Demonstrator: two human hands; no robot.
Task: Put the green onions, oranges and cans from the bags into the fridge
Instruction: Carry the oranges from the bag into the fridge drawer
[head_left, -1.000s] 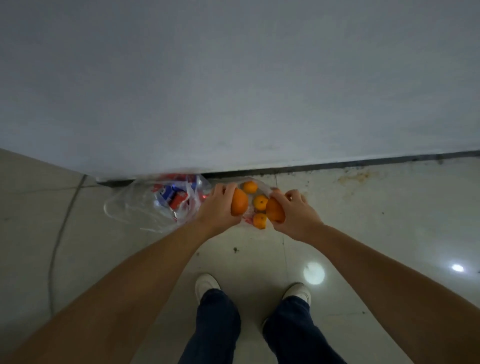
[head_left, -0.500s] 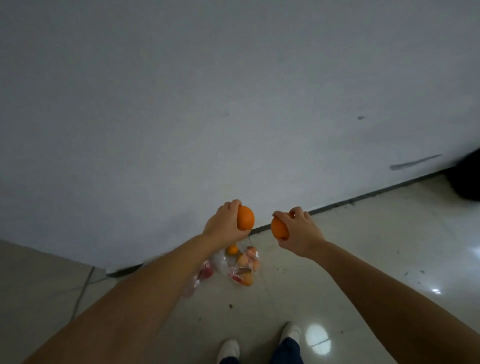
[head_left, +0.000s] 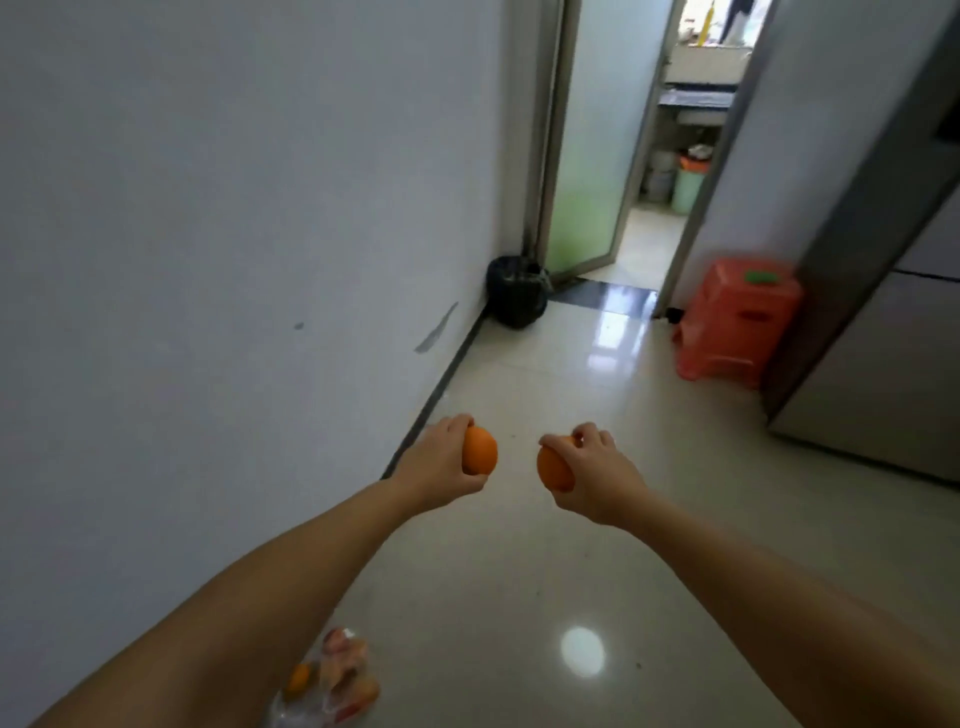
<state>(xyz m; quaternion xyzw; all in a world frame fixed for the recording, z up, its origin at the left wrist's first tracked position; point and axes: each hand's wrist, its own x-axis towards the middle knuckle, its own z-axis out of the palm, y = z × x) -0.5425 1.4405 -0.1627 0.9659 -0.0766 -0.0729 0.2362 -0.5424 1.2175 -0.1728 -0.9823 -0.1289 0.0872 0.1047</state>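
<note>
My left hand (head_left: 441, 465) grips one orange (head_left: 479, 450) and my right hand (head_left: 597, 475) grips a second orange (head_left: 554, 469). Both are held out in front of me above the pale tiled floor. A clear plastic bag (head_left: 332, 680) with more oranges lies on the floor by the wall, under my left forearm at the bottom of the view. The grey fridge (head_left: 883, 332) stands at the right edge, its doors closed as far as I can see. Green onions and cans are out of sight.
A white wall (head_left: 234, 260) runs along my left. A black bin (head_left: 517, 291) sits in the far corner beside an open glass door (head_left: 587, 156). A red plastic stool (head_left: 737, 322) with a green thing on top stands next to the fridge.
I have straightened up and turned right from the bags; both hands carry their oranges higher. The corridor, doorway, stool and fridge came into view, and the bag dropped to the bottom edge.
</note>
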